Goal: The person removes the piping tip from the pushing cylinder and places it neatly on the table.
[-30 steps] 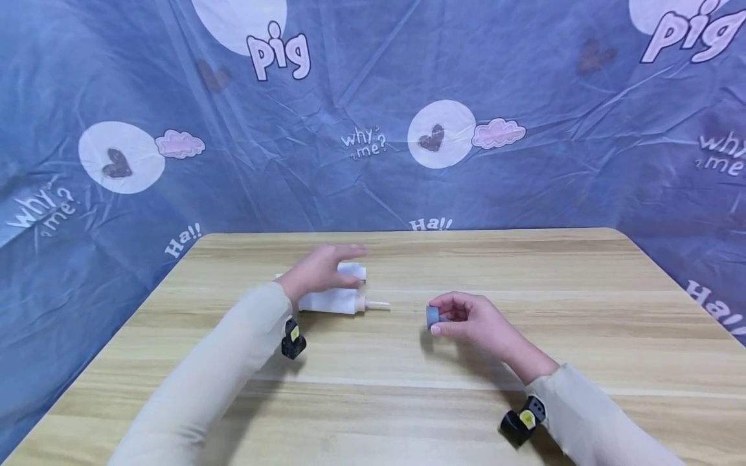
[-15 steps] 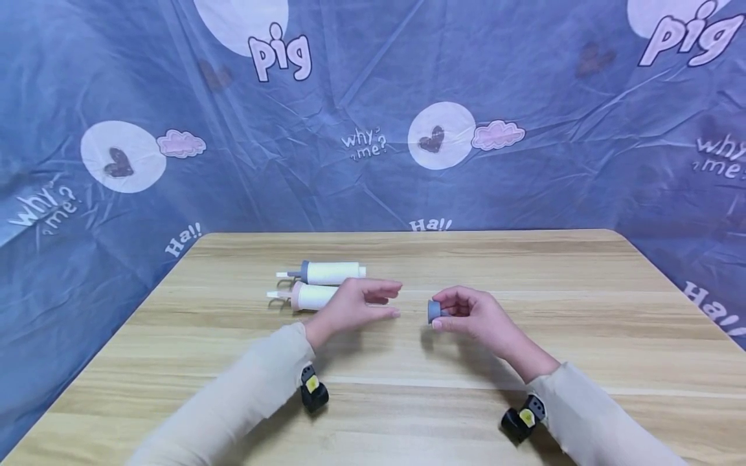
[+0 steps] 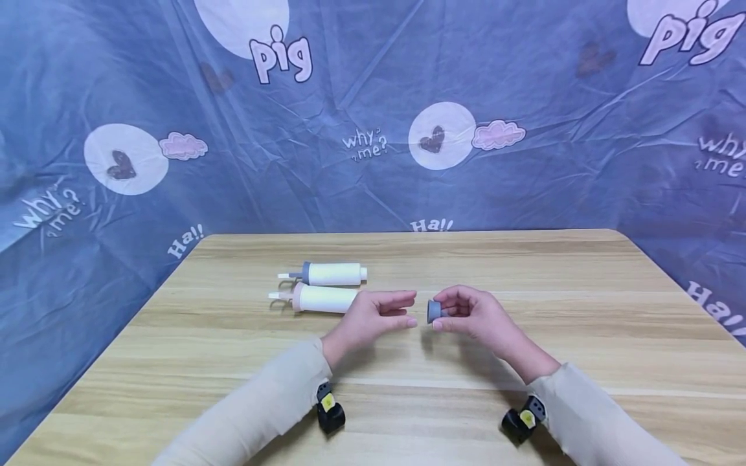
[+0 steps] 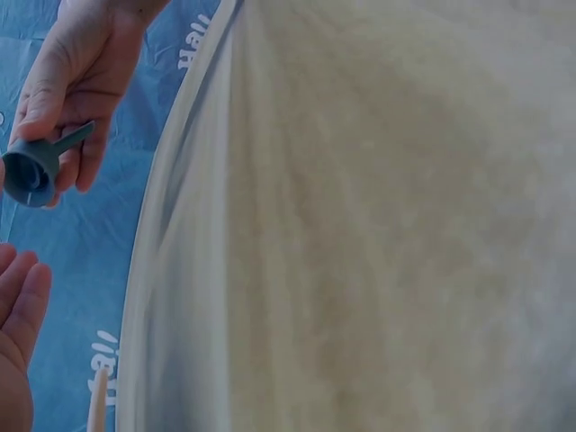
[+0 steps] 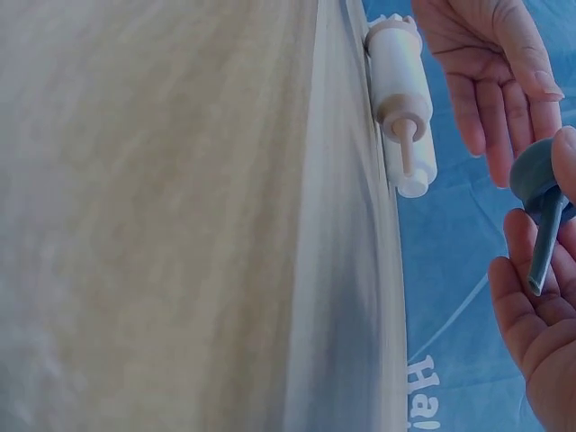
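Note:
My right hand (image 3: 473,314) pinches a small blue-grey nozzle (image 3: 434,312) between thumb and fingers, a little above the table. In the right wrist view this nozzle (image 5: 540,193) has a round, wide cap and a thin tube. The left wrist view shows its hollow end. My left hand (image 3: 373,317) holds nothing; its fingers reach toward the nozzle with a narrow gap between. Left of it lie two white syringe-like tubes: one with a blue-grey collar (image 3: 335,273), and one with a pink collar (image 3: 324,298), whose right end my left hand hides.
Both tubes lie on their sides on a wooden table (image 3: 373,414). A blue printed cloth (image 3: 326,175) hangs behind the table's far edge. Small black cameras (image 3: 330,414) are strapped at both wrists.
My left hand has moved right and toward me, from over the white tubes to beside the nozzle, uncovering most of them. My right hand stays nearly still, holding the nozzle.

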`<state>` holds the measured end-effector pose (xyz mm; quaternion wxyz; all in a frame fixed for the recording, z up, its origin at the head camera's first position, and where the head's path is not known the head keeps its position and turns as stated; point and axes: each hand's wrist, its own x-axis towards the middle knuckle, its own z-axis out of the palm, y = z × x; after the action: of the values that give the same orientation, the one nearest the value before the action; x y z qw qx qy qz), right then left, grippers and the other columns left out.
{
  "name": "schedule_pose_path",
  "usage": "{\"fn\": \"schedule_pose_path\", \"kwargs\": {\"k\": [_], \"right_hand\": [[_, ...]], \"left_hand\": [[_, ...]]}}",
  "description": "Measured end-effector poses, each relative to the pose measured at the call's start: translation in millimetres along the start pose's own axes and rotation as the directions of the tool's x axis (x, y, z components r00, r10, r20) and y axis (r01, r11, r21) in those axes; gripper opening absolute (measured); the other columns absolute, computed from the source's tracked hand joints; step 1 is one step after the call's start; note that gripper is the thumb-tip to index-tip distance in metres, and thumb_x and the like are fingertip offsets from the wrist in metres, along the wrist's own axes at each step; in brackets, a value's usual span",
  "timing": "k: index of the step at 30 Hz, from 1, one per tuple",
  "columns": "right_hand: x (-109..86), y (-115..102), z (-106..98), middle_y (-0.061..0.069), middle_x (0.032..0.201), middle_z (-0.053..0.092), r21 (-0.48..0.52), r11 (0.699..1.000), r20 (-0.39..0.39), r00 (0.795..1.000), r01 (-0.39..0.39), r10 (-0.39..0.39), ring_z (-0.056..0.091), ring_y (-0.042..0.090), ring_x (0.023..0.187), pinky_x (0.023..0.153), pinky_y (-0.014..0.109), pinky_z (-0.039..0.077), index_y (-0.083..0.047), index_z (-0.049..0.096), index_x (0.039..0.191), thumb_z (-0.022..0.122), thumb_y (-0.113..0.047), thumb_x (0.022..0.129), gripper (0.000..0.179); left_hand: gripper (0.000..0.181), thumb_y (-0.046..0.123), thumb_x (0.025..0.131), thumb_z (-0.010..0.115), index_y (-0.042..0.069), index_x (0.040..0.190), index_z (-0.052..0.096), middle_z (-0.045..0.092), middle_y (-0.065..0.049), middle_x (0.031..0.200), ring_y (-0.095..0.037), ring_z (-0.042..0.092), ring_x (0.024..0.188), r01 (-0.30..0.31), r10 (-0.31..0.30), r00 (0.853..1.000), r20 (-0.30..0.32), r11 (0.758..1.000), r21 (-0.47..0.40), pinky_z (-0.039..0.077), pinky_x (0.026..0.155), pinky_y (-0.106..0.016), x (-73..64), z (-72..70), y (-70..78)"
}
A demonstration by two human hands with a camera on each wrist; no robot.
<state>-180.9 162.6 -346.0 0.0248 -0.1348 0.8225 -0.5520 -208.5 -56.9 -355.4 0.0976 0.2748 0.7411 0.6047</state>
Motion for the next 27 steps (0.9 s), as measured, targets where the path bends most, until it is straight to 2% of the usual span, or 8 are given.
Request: {"fn": "schedule_pose_path", "kwargs": {"k": [5,14,19,27], "right_hand": [[-0.1,2.2,1.4,0.015,0.095,0.066,0.016,1.000,0.014,1.000,0.004,-0.004,0.063,0.016,0.085,0.075,0.022,0.052,0.006,0.058,0.108,0.076,-0.012,0.074,0.043],[0.6,5.0,5.8,0.015,0.093,0.066,0.030,0.999,0.028,1.000,0.012,-0.013,0.063,0.014,0.083,0.074,0.022,0.053,0.007,0.058,0.107,0.077,-0.011,0.073,0.042],[0.6,5.0,6.2,0.014,0.092,0.067,0.028,1.000,0.026,1.000,0.007,-0.008,0.063,0.014,0.082,0.074,0.022,0.053,0.006,0.059,0.107,0.077,-0.011,0.073,0.043],[-0.1,5.4,7.1,0.014,0.093,0.066,0.038,0.999,0.023,1.000,0.006,-0.007,0.063,0.014,0.082,0.074,0.022,0.052,0.006,0.059,0.106,0.078,-0.013,0.072,0.043]], "left_hand": [[0.047,0.006,0.078,0.071,-0.002,0.122,0.057,0.057,-0.020,0.123,-0.034,0.059,0.109,-0.008,0.008,1.000,0.023,1.000,-0.024,0.050,0.085,-0.022,0.1,5.6,-1.6],[0.045,0.004,0.079,0.070,-0.001,0.123,0.057,0.059,-0.018,0.121,-0.031,0.061,0.107,0.016,-0.014,0.999,0.040,0.997,-0.070,0.050,0.085,-0.023,-2.0,12.7,-3.5],[0.043,0.004,0.080,0.070,-0.001,0.121,0.058,0.060,-0.018,0.120,-0.025,0.062,0.106,0.008,-0.006,1.000,0.028,0.998,-0.068,0.050,0.085,-0.023,-1.1,15.2,-4.1],[0.039,0.005,0.080,0.070,-0.001,0.117,0.061,0.063,-0.017,0.116,-0.023,0.063,0.103,-0.002,0.002,1.000,0.003,0.999,-0.052,0.051,0.084,-0.023,0.4,17.8,-3.5]]}}
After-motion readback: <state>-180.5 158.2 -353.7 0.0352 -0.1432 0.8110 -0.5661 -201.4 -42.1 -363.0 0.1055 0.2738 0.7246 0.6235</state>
